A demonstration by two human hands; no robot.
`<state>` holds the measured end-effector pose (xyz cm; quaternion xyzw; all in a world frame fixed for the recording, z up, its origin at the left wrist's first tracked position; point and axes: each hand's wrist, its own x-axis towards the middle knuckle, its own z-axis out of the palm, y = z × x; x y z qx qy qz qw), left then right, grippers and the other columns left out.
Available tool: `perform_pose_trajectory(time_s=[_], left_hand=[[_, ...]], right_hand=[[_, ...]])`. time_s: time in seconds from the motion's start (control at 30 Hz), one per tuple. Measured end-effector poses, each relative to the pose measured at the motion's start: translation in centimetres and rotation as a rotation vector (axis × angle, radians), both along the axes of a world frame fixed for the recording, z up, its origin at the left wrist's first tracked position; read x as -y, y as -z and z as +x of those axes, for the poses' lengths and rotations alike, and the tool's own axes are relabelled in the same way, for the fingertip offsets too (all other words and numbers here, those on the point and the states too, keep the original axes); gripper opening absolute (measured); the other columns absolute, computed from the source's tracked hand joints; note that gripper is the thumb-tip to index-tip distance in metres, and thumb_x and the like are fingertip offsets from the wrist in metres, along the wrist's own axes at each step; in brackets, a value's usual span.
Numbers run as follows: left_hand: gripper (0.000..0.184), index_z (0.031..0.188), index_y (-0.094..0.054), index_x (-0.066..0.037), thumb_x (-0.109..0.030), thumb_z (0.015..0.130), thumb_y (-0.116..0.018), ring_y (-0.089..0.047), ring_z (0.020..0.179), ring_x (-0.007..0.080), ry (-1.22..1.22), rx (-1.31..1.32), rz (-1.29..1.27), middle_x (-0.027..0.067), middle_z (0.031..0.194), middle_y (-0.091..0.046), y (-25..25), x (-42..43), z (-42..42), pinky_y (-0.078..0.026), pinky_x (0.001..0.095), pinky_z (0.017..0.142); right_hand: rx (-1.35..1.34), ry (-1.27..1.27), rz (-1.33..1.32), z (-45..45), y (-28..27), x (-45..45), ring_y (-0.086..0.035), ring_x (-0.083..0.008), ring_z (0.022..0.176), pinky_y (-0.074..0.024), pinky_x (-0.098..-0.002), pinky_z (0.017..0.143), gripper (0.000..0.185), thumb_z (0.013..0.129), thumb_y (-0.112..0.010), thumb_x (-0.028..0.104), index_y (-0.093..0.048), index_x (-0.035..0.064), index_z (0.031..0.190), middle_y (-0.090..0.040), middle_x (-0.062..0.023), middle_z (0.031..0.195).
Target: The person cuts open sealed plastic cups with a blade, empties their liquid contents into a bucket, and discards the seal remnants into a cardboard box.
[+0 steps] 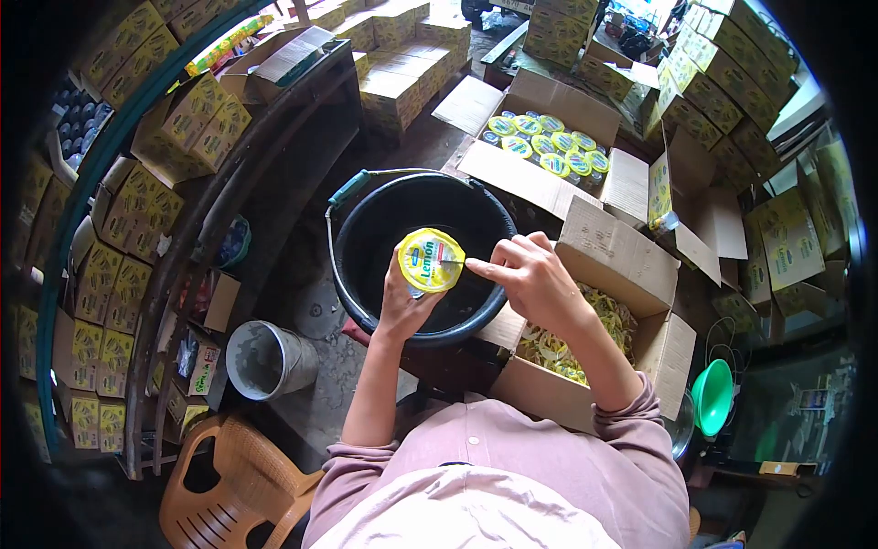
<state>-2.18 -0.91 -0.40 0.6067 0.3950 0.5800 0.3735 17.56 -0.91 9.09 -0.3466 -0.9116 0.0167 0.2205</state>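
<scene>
My left hand [403, 297] grips a plastic drink cup [422, 256] with a yellow-rimmed lid printed "Lemon". The cup is above the mouth of a black bucket [366, 306], its lid turned up towards me. My right hand [530, 276] is closed, with the index finger stretched towards the lid's right edge. From that fingertip a thin dark blade-like tool [452, 263] reaches onto the lid; its exact kind is too small to tell. Dark liquid seems to lie inside the bucket, though shadow hides most of it.
Behind the bucket, an open carton [512, 178] holds several lidded lemon cups. Another carton [672, 361] by my right arm contains yellow lid scraps. A grey pail [306, 361] and a brown plastic chair [242, 485] stand at left. A green bowl [712, 397] is at right.
</scene>
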Motion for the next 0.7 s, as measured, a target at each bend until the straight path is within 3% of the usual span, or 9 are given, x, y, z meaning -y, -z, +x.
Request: perform_pose_trajectory(time_s=[0.03,0.13,0.27,0.57,0.63,0.7], left_hand=[[0.064,0.118,-0.043,-0.005,-0.003,0.063,-0.075,-0.055,0.100,0.0166,0.005,0.001,-0.049,0.0079,0.107,-0.056,0.0,0.1,-0.1,-0.043,0.0294,0.088],[0.059,0.114,-0.043,-0.006,-0.003,0.064,-0.075,-0.059,0.093,0.0204,-0.047,-0.046,0.009,0.0100,0.101,-0.058,-0.5,0.1,0.1,-0.047,0.0299,0.082],[0.072,0.119,-0.031,-0.006,-0.002,0.062,-0.076,-0.053,0.102,0.0185,-0.079,-0.055,0.020,0.0105,0.110,-0.053,-0.3,0.0,0.3,-0.042,0.0300,0.090],[0.078,0.117,-0.018,-0.009,-0.006,0.064,-0.075,-0.044,0.108,0.0209,-0.216,-0.155,0.040,0.0117,0.112,-0.032,0.4,0.1,0.1,-0.041,0.0296,0.089],[0.078,0.118,-0.016,-0.009,-0.005,0.066,-0.073,-0.043,0.109,0.0205,-0.201,-0.131,0.038,0.0120,0.113,-0.030,0.8,0.2,-0.4,-0.040,0.0293,0.090],[0.078,0.121,-0.012,-0.008,-0.003,0.068,-0.070,-0.040,0.110,0.0201,-0.182,0.102,0.005,0.0131,0.114,-0.028,1.7,-0.1,-0.2,-0.037,0.0290,0.093]], right_hand=[[-0.011,0.000,0.002,0.2,-0.1,0.0,-0.053,-0.0176,0.077,-0.0366,-0.0317,0.079,0.036,0.066,-0.057,-0.001,-0.065,0.0142,0.098,-0.050,-0.0022,0.074],[-0.017,-0.014,0.057,1.2,-0.2,-0.5,-0.052,-0.0171,0.074,-0.0366,-0.0317,0.079,0.037,0.066,-0.057,-0.001,-0.066,0.0162,0.098,-0.051,-0.0008,0.074],[-0.041,0.020,0.049,2.5,-0.9,-0.9,-0.053,-0.0160,0.073,-0.0353,-0.0315,0.076,0.039,0.067,-0.058,-0.003,-0.067,0.0193,0.097,-0.053,0.0003,0.072],[-0.237,0.122,0.051,1.3,-1.2,-1.4,-0.053,-0.0197,0.067,-0.0350,-0.0325,0.074,0.036,0.071,-0.057,-0.003,-0.066,0.0164,0.099,-0.055,-0.0043,0.073],[-0.287,0.158,0.041,0.9,-1.3,-1.6,-0.054,-0.0205,0.065,-0.0351,-0.0324,0.073,0.034,0.071,-0.057,-0.002,-0.065,0.0150,0.099,-0.055,-0.0055,0.071],[-0.402,0.271,0.009,0.7,-1.1,-2.0,-0.055,-0.0217,0.063,-0.0382,-0.0329,0.070,0.032,0.071,-0.056,-0.003,-0.066,0.0119,0.099,-0.056,-0.0074,0.070]])
